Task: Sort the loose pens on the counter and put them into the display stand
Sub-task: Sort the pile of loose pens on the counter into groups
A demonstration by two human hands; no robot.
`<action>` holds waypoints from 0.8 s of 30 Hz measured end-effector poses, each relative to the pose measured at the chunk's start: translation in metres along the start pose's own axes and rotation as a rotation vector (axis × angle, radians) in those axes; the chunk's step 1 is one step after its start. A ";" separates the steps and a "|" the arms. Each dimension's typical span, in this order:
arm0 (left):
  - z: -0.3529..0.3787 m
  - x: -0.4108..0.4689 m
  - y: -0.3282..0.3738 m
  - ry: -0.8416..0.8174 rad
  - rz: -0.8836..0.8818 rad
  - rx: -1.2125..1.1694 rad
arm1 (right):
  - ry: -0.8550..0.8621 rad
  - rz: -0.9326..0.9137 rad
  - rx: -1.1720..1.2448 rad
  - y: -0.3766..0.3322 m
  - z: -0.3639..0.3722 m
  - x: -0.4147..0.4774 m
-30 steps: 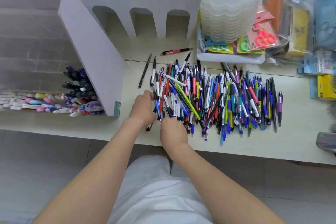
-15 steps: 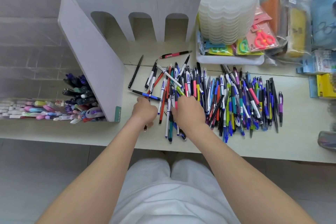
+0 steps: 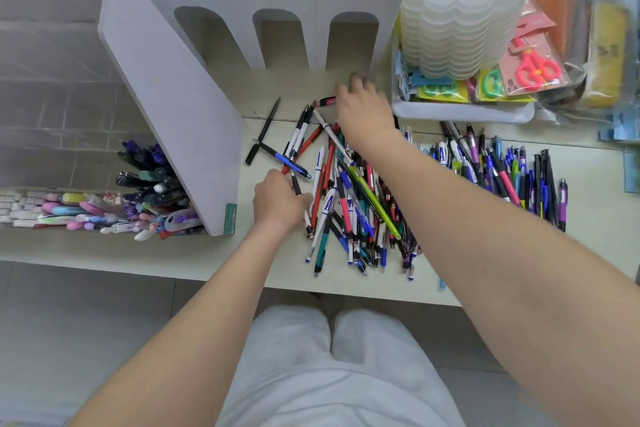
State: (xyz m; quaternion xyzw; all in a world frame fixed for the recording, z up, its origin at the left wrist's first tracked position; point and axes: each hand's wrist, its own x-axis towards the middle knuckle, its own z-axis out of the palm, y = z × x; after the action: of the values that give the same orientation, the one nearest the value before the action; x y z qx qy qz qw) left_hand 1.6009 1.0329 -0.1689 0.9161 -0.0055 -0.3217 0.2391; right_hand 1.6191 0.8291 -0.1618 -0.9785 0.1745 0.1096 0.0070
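A jumble of loose pens (image 3: 349, 204) in several colours lies on the pale counter (image 3: 214, 253), and a neater row of pens (image 3: 505, 173) stretches to the right. The white display stand (image 3: 173, 107) rises at the back left, with arched slots and dark pens (image 3: 149, 173) standing in its left compartment. My left hand (image 3: 277, 204) is curled at the pile's left edge and grips a dark pen (image 3: 296, 185). My right hand (image 3: 360, 107) reaches far over the pile, fingers spread and blurred, above a red-and-black pen (image 3: 327, 101).
A stack of translucent plastic tubs (image 3: 460, 10) and a white tray (image 3: 460, 113) of packaged scissors sit at the back right. Pastel pens (image 3: 69, 210) lie at the far left. One black pen (image 3: 266, 128) lies apart beside the stand. The counter's front edge is near my knees.
My right hand has left the pile's front and reached to the back, over the red-and-black pen. My left hand stays at the pile's left edge, still gripping a dark pen.
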 end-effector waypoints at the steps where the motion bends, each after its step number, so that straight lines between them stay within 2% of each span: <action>1: 0.001 0.000 0.000 0.001 0.038 -0.013 | -0.038 0.011 -0.021 0.001 0.001 0.007; 3: 0.001 0.003 0.001 0.015 0.125 -0.047 | -0.065 0.025 -0.065 0.002 0.004 0.016; 6: -0.005 0.009 0.005 0.019 0.195 -0.040 | -0.020 -0.008 -0.100 0.001 0.004 0.017; 10: -0.012 0.021 0.010 0.009 0.293 0.037 | 0.185 -0.065 -0.103 -0.004 -0.002 0.005; 13: -0.013 0.029 0.019 0.315 0.325 0.159 | 0.361 -0.077 0.066 -0.004 -0.002 -0.022; 15: -0.009 0.036 0.028 0.421 0.166 0.349 | 0.388 0.029 0.196 -0.001 0.001 -0.053; 18: -0.002 0.042 0.045 0.231 -0.049 0.365 | 0.315 0.306 0.287 0.013 0.019 -0.103; 20: 0.004 0.046 0.049 0.176 -0.045 0.336 | 0.286 0.432 0.330 0.021 0.032 -0.130; 24: 0.011 0.049 0.051 0.201 0.056 0.318 | 0.283 0.453 0.470 0.012 0.044 -0.156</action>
State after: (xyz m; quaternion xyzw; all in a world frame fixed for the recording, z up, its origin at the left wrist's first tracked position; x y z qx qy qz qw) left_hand 1.6406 0.9752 -0.1830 0.9694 -0.0580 -0.2169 0.0997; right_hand 1.4626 0.8727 -0.1706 -0.8921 0.4068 -0.0712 0.1832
